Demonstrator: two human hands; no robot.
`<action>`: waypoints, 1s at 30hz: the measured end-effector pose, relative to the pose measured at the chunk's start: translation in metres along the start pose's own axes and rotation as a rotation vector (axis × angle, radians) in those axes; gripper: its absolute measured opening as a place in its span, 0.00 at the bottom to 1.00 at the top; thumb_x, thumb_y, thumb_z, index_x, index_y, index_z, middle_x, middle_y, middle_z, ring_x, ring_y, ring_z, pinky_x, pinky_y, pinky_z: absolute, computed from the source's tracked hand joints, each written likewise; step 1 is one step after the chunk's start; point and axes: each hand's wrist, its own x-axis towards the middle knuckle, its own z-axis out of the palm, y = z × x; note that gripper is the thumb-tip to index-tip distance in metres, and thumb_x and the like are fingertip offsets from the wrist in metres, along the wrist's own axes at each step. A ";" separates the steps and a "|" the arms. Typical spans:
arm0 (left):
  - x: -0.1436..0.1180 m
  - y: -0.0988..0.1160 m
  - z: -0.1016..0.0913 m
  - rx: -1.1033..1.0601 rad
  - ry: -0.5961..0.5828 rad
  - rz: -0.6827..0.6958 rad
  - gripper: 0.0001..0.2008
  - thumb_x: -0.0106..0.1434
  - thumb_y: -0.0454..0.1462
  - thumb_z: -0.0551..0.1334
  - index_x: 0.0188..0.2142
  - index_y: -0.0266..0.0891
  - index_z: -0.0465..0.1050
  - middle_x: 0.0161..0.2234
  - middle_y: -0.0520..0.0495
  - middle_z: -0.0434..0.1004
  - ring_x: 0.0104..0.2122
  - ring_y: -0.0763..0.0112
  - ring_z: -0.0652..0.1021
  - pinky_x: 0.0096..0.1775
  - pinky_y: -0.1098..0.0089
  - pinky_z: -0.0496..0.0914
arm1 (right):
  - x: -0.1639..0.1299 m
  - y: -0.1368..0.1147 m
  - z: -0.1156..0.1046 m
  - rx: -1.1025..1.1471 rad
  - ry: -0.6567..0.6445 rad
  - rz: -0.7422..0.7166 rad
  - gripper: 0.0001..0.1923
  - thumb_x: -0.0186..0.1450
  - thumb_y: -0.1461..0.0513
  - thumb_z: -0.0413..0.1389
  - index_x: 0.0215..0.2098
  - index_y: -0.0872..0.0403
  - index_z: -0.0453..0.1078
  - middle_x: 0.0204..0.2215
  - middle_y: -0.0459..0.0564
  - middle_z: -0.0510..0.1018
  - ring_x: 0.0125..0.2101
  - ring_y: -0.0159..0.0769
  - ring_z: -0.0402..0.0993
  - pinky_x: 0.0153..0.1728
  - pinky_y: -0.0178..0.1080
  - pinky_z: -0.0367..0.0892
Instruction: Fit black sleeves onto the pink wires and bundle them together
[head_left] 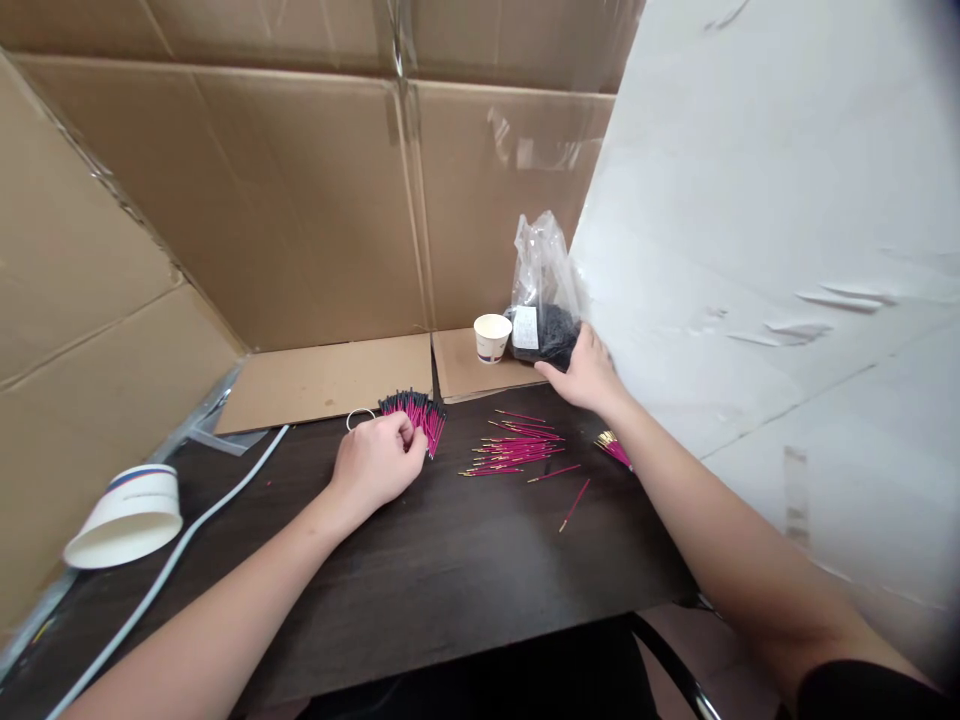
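Touching bag (pixel 550 338), right hand (pixel 586 372) half-open | left hand (pixel 381 456) curled by sticks (pixel 416 402), hold unclear | tabletop (pixel 465 560) stretches to edge (pixel 465 652)

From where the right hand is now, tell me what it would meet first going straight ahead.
The clear plastic bag with black contents: the right hand seems to be touching its lower side, though contact is hard to judge.

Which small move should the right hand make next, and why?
Perhaps ease the clear bag nearer: it stands far back, the right hand is at its lower side, and the left hand is at the black-tipped pink bundle.
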 end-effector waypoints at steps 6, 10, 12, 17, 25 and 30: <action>-0.002 0.002 0.000 -0.018 0.009 0.015 0.14 0.68 0.45 0.60 0.27 0.44 0.67 0.26 0.49 0.78 0.28 0.59 0.76 0.34 0.63 0.61 | 0.013 0.009 0.002 0.031 -0.048 0.094 0.62 0.60 0.41 0.70 0.77 0.64 0.49 0.73 0.81 0.62 0.74 0.73 0.59 0.72 0.67 0.61; -0.003 0.004 0.000 -0.022 0.017 0.026 0.14 0.68 0.45 0.60 0.26 0.44 0.68 0.26 0.48 0.78 0.28 0.60 0.76 0.34 0.63 0.61 | 0.017 0.005 0.001 0.003 -0.045 0.110 0.55 0.59 0.41 0.71 0.71 0.64 0.59 0.67 0.80 0.67 0.70 0.75 0.65 0.68 0.68 0.65; -0.003 0.004 0.000 -0.026 0.020 0.031 0.14 0.68 0.45 0.60 0.26 0.44 0.67 0.26 0.48 0.78 0.28 0.60 0.76 0.34 0.63 0.61 | 0.017 0.002 0.001 -0.009 -0.042 0.123 0.48 0.59 0.41 0.71 0.65 0.62 0.66 0.62 0.76 0.73 0.65 0.72 0.71 0.66 0.66 0.69; -0.003 0.005 0.000 -0.026 0.024 0.036 0.15 0.68 0.45 0.59 0.26 0.44 0.67 0.25 0.49 0.77 0.28 0.60 0.76 0.34 0.63 0.61 | 0.014 -0.002 -0.002 0.030 0.011 0.178 0.35 0.56 0.49 0.71 0.55 0.59 0.72 0.53 0.69 0.80 0.56 0.63 0.79 0.61 0.57 0.74; -0.002 0.004 0.000 -0.056 0.040 0.052 0.15 0.69 0.43 0.61 0.26 0.44 0.68 0.25 0.49 0.77 0.28 0.60 0.78 0.35 0.63 0.64 | 0.011 -0.010 -0.039 0.102 0.147 0.250 0.24 0.54 0.55 0.68 0.49 0.53 0.76 0.47 0.61 0.86 0.49 0.60 0.83 0.54 0.55 0.77; -0.002 0.004 0.001 -0.107 0.047 0.050 0.12 0.69 0.43 0.62 0.29 0.44 0.71 0.27 0.50 0.78 0.31 0.61 0.79 0.36 0.63 0.66 | 0.013 -0.015 -0.053 0.174 0.261 0.302 0.24 0.51 0.55 0.69 0.44 0.52 0.73 0.45 0.59 0.84 0.47 0.58 0.80 0.56 0.58 0.76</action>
